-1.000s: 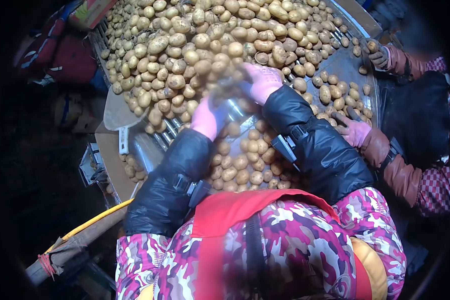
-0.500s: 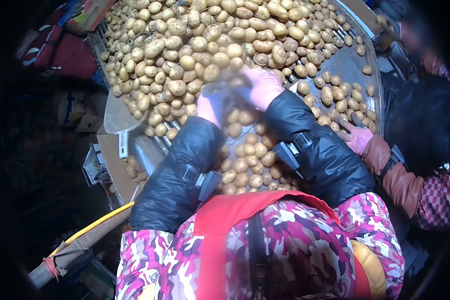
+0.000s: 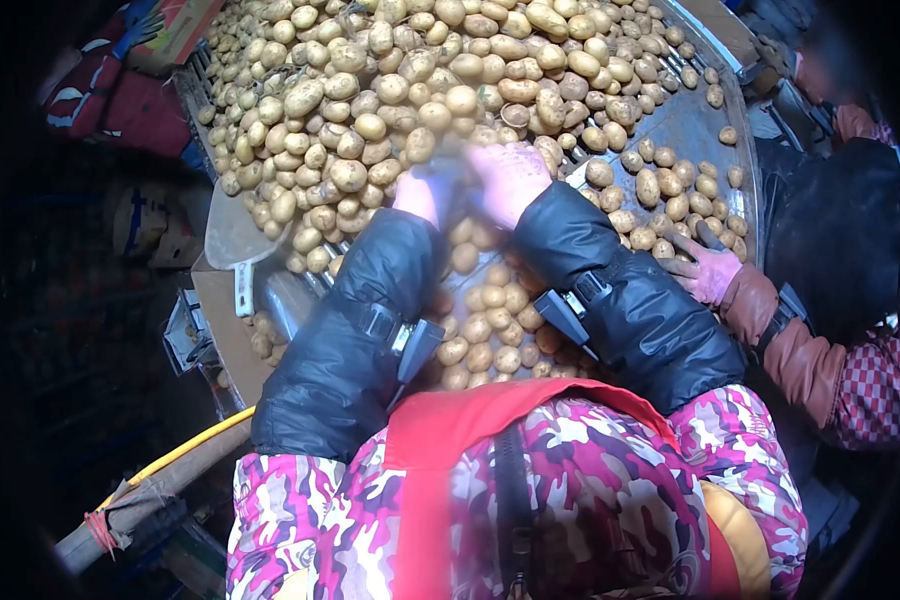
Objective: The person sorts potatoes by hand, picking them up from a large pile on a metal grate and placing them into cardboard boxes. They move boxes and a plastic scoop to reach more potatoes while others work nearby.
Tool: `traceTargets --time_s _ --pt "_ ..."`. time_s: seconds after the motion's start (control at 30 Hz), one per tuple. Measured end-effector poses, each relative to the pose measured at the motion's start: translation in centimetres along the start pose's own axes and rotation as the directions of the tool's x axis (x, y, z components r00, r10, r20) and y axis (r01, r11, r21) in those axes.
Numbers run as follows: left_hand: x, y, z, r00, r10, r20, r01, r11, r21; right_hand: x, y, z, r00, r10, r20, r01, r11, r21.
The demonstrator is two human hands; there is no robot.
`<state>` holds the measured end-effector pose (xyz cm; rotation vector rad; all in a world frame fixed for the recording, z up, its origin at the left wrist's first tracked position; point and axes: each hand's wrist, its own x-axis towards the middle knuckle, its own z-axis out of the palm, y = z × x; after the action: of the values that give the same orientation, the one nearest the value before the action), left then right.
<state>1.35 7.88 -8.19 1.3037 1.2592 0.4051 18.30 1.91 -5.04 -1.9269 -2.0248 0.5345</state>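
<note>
A big heap of potatoes [image 3: 370, 127] covers the far part of the metal table [image 3: 682, 122]. My left hand [image 3: 422, 194], in a pink glove with darker fingers, is at the near edge of the heap. Beside it, my right hand [image 3: 510, 182] wears a matching pink glove and reaches in among the potatoes. A hazy smear hides the fingers of both hands, so I cannot tell what they hold. Between my forearms lies a smaller group of potatoes [image 3: 493, 318] on the table surface.
A white scoop [image 3: 238, 240] rests left of the heap, above a cardboard box [image 3: 222, 310]. At right, a co-worker's gloved hand [image 3: 708, 270] touches a loose group of potatoes [image 3: 670, 190]. Another person in red [image 3: 135, 112] is at upper left. A pole [image 3: 170, 478] with a yellow hose runs at lower left.
Both my hands have shifted slightly to the left, staying close together at the heap's edge. The whole view has moved a little; the co-worker's hand stays by the potatoes at right.
</note>
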Motion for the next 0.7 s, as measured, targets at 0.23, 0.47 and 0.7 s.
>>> traceTargets --time_s 0.23,0.47,0.7 --pt "-5.2 4.7 0.2 0.971 -0.202 0.131 0.239 0.864 -0.443 -1.1 1.0 -1.4 0.997 -0.081 0.013 0.078 0.989 0.129" --pt "-10.4 1.6 -2.4 0.916 0.271 0.297 -0.057 0.820 -0.570 -5.4 0.9 -1.8 0.993 -0.121 -0.005 0.087 0.682 0.727" --pt "-18.1 2.1 -1.4 0.954 0.254 0.158 -0.160 0.881 -0.446 -9.0 -0.3 -0.2 0.987 -0.130 0.099 -0.020 0.502 0.865"
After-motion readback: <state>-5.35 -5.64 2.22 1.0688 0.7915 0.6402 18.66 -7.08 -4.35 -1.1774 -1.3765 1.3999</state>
